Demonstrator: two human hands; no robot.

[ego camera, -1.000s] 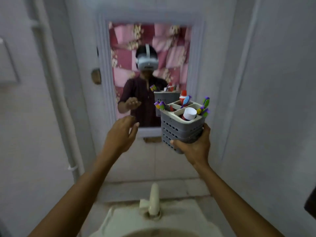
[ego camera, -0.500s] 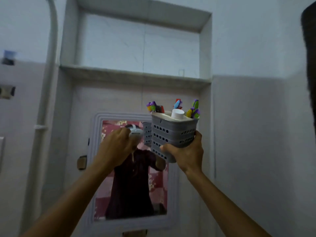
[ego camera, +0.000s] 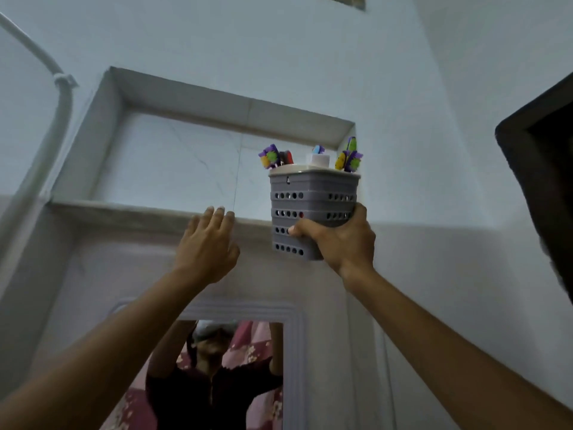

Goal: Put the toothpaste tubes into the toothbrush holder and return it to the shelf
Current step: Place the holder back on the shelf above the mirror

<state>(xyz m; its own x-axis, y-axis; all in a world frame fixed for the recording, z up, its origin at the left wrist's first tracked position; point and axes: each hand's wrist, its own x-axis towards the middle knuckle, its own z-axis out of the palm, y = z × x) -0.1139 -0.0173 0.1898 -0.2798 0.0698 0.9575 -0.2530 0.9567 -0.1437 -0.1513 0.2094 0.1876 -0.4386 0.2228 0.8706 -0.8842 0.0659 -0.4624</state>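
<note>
My right hand [ego camera: 339,240] grips the lower part of a grey perforated toothbrush holder [ego camera: 313,200] and holds it upright at the right end of the recessed wall shelf [ego camera: 124,209], its base below the ledge. A white toothpaste cap [ego camera: 319,159] and colourful toothbrush heads [ego camera: 269,156] stick out of its top. To the left, my left hand [ego camera: 207,243] is raised with fingers spread just under the shelf ledge, holding nothing.
A white pipe [ego camera: 59,116] runs down the wall at the left. Below the shelf hangs a framed mirror [ego camera: 217,377] showing a person's reflection. A dark object [ego camera: 545,187] juts in at the right edge.
My view has tilted up from the sink and mirror to the shelf. My right hand has lifted the holder up to shelf height. My left hand has risen to the ledge.
</note>
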